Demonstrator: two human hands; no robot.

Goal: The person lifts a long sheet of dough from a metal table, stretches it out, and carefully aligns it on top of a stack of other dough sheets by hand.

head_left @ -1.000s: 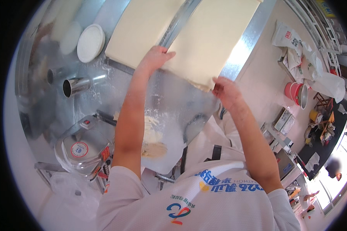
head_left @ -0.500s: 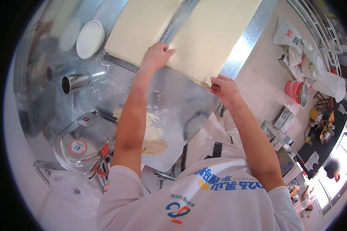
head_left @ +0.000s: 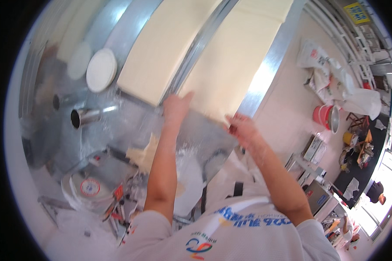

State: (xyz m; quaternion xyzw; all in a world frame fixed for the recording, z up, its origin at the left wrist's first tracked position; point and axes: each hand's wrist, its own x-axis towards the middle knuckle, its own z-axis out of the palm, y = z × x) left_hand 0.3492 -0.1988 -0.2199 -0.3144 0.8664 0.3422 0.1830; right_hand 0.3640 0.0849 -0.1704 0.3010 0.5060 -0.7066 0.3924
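Two long pale dough sheets in stacks lie on the metal table, the left stack (head_left: 161, 54) and the right stack (head_left: 231, 65), with a metal strip (head_left: 198, 42) between them. My left hand (head_left: 175, 108) is at the near left corner of the right stack, thumb apart and its fingers smeared by motion. At the stack's near right corner my right hand (head_left: 245, 130) has its fingertips pinched together on the dough edge. Below my hands lie torn dough scraps (head_left: 143, 153), partly hidden by my left forearm.
On the left stand a round white container (head_left: 101, 70) and a shiny metal cylinder (head_left: 85, 117). A metal machine (head_left: 89, 185) sits at the near left. Right of the table's metal edge (head_left: 265, 82) are a red bucket (head_left: 321, 115) and white sacks (head_left: 315, 61).
The view has shifted, so the table and dough sit lower and more of the far end shows. Both hands stay at the right stack's near corners, now blurred by motion.
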